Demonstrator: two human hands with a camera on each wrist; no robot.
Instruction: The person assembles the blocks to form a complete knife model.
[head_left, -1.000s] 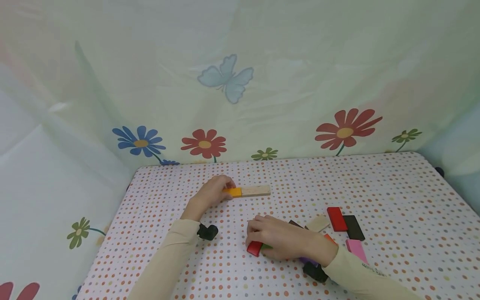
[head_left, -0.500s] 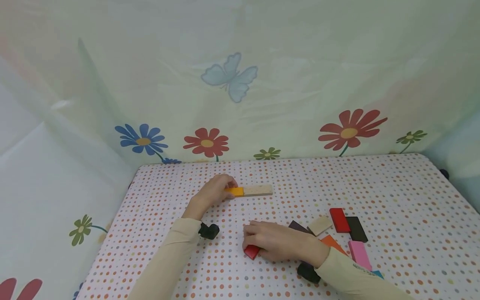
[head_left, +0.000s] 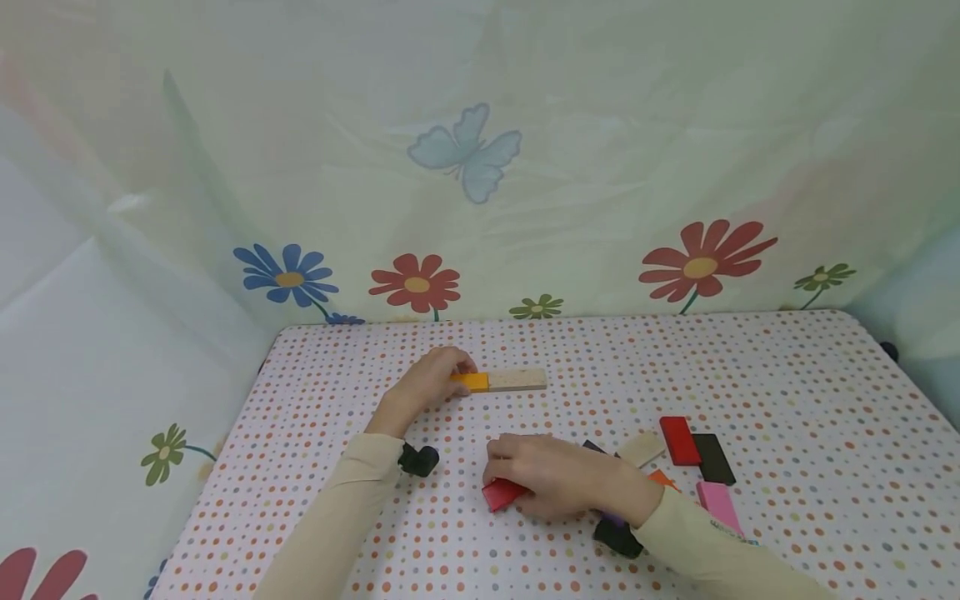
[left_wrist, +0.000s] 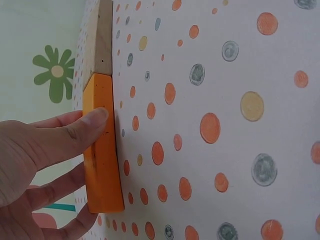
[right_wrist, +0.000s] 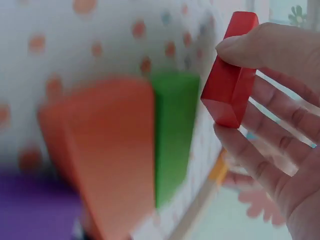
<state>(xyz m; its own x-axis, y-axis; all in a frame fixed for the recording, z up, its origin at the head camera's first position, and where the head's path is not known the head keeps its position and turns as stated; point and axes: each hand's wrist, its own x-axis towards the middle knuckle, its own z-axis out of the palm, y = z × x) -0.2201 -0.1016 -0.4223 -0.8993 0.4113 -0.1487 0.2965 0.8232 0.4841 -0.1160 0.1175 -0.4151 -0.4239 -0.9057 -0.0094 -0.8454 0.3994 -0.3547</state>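
Observation:
At the back of the table my left hand pinches a yellow-orange wooden block, thumb on one side and fingers on the other. A plain wooden block lies end to end with it, seen too in the left wrist view. Nearer the front, my right hand holds a red block between thumb and fingers. In the right wrist view this red block looks tilted, apart from a green block and an orange block that touch each other. A purple block lies beside them, blurred.
Right of my right hand lie another red block, a black block, a pink block and a second plain block. My right forearm covers part of this group. A flowered cloth hangs behind the table.
My right hand has gripped the red block and shifted slightly left, turning it; the green block beside it is now hidden in the head view. My left hand stays on the yellow-orange block.

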